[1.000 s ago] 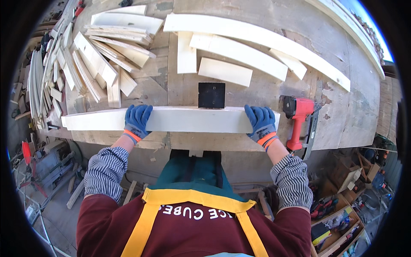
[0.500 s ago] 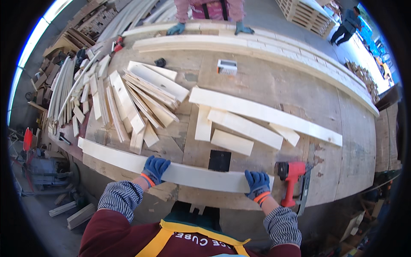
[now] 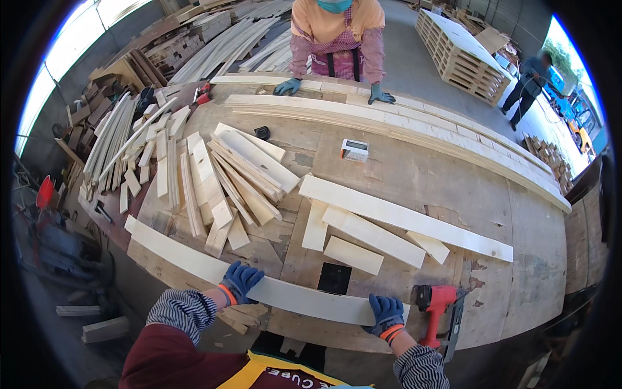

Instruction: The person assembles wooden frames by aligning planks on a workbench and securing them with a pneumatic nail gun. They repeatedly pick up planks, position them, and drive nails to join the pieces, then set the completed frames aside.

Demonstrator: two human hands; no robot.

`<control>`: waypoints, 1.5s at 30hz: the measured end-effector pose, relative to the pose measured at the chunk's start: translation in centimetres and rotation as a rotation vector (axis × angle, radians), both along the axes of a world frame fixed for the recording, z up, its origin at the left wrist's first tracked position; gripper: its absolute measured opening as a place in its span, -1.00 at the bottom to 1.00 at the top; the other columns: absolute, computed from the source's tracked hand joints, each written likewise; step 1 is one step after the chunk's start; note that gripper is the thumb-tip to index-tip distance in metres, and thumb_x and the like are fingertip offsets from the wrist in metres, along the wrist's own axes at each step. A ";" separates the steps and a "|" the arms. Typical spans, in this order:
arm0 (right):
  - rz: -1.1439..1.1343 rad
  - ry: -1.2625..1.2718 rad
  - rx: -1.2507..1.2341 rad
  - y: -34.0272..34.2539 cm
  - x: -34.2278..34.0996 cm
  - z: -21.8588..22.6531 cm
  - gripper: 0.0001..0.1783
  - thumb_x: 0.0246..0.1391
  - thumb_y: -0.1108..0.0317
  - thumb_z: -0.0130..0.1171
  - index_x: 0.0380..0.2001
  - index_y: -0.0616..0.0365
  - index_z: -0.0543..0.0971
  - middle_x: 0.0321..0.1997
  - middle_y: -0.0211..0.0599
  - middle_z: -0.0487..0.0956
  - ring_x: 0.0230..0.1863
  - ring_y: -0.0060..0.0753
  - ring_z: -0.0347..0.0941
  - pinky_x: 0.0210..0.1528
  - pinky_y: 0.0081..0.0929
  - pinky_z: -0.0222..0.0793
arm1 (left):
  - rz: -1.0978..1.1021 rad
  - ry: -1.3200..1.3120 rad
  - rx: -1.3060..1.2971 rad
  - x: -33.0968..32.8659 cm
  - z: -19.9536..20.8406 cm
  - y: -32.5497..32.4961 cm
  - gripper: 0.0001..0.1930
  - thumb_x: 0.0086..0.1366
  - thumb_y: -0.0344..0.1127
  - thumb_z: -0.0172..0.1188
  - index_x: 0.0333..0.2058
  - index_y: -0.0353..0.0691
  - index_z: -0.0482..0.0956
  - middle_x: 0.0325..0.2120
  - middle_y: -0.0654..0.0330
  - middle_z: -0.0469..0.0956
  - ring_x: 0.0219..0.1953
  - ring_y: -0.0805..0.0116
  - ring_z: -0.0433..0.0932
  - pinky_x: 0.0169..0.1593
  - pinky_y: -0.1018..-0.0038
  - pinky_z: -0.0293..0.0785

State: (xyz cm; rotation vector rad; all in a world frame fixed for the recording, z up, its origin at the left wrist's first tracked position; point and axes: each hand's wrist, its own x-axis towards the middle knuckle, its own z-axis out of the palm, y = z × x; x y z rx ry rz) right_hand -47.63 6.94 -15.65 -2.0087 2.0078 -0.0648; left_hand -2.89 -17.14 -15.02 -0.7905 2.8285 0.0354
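Gripping long pale wooden board: blue-gloved left hand, blue-gloved right hand, apart; pale slats loose, red nail gun unheld.

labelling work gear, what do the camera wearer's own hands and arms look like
The left hand and right hand wear blue gloves with orange cuff bands. Black-and-white striped oversleeves follow; a maroon sleeve shows above the left one.

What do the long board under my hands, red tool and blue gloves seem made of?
Long board: probably bare wood, judging by its pale cream, matte face.
Red tool: plastic or painted metal; the even red surface leaves that open.
Blue gloves: likely matte fabric, perhaps coated, given their close fit and orange cuffs.
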 end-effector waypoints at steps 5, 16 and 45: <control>0.044 -0.017 0.007 -0.4 -0.6 0.7 0.27 -0.45 -0.38 0.42 0.34 0.02 0.25 0.28 -0.22 0.35 0.31 -0.08 0.23 0.40 0.18 -0.05 | -0.028 -0.001 0.021 0.8 0.2 -0.7 0.11 -0.09 0.56 0.16 0.32 -0.09 0.24 0.22 0.05 0.32 0.27 0.00 0.28 0.37 -0.09 0.03; 0.075 -0.061 -0.206 -1.1 -2.1 3.2 0.18 -0.42 -0.33 0.42 0.30 0.05 0.35 0.31 -0.15 0.36 0.32 -0.01 0.28 0.44 0.38 -0.19 | -0.037 0.164 0.188 1.7 3.6 -3.8 0.07 -0.06 0.55 0.19 0.28 -0.13 0.35 0.22 0.03 0.35 0.27 -0.07 0.29 0.37 -0.15 0.01; -0.041 0.050 -0.061 -0.6 2.1 -1.4 0.14 -0.32 -0.06 0.44 0.38 -0.02 0.21 0.35 -0.26 0.29 0.39 -0.14 0.16 0.46 0.18 -0.13 | -0.028 0.162 -0.019 2.5 -1.6 -2.4 -0.08 -0.04 0.09 0.34 0.27 -0.17 0.25 0.18 0.10 0.37 0.20 0.09 0.34 0.31 0.02 0.18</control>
